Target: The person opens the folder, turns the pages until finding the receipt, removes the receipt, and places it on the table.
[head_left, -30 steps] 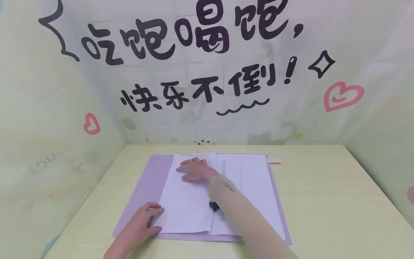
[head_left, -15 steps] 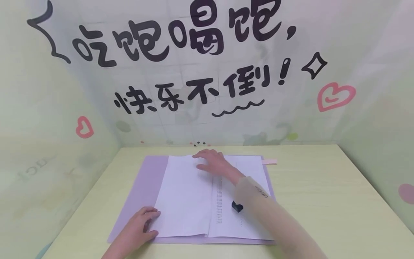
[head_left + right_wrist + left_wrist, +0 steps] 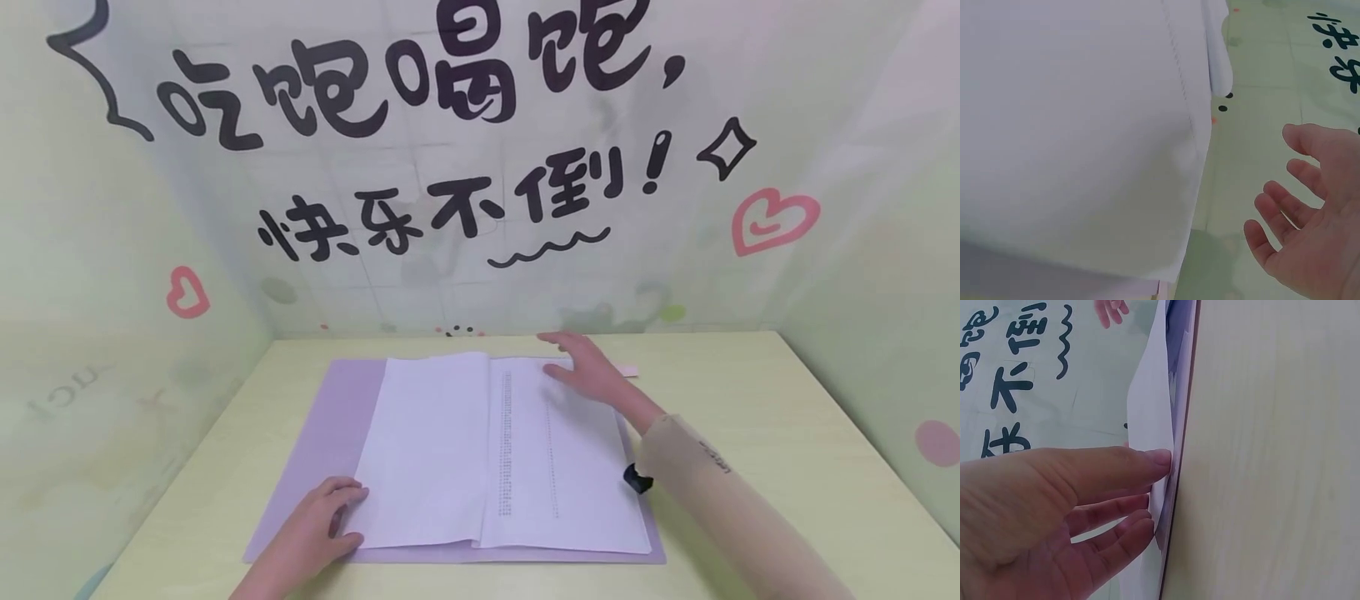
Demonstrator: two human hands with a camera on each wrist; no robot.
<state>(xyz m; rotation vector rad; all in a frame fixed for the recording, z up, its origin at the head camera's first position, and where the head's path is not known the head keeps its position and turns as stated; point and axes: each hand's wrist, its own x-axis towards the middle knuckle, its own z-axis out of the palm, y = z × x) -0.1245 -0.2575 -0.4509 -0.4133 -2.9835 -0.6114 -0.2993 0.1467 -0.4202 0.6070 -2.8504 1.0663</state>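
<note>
A lilac folder (image 3: 337,433) lies spread on the table, with white sheets bound inside. The turned left page (image 3: 420,450) looks blank in the head view, while the right page (image 3: 592,467) carries columns of small print. My left hand (image 3: 311,529) rests at the lower left edge of the left page, its thumb and relaxed fingers touching the paper, as the left wrist view also shows. Over the top of the right page hovers my right hand (image 3: 588,371), fingers loosely spread and holding nothing. In the right wrist view that hand (image 3: 1316,212) is apart from the paper.
A pale pink tab (image 3: 628,371) sticks out at the folder's upper right. Around the folder is the light wooden table (image 3: 750,433), backed by a printed curtain (image 3: 465,283) with black lettering. A black piece (image 3: 638,478) shows at the right sleeve (image 3: 720,483).
My right hand has lifted off the left page and moved right, over the right page, uncovering its print. The left hand keeps its place at the page edge.
</note>
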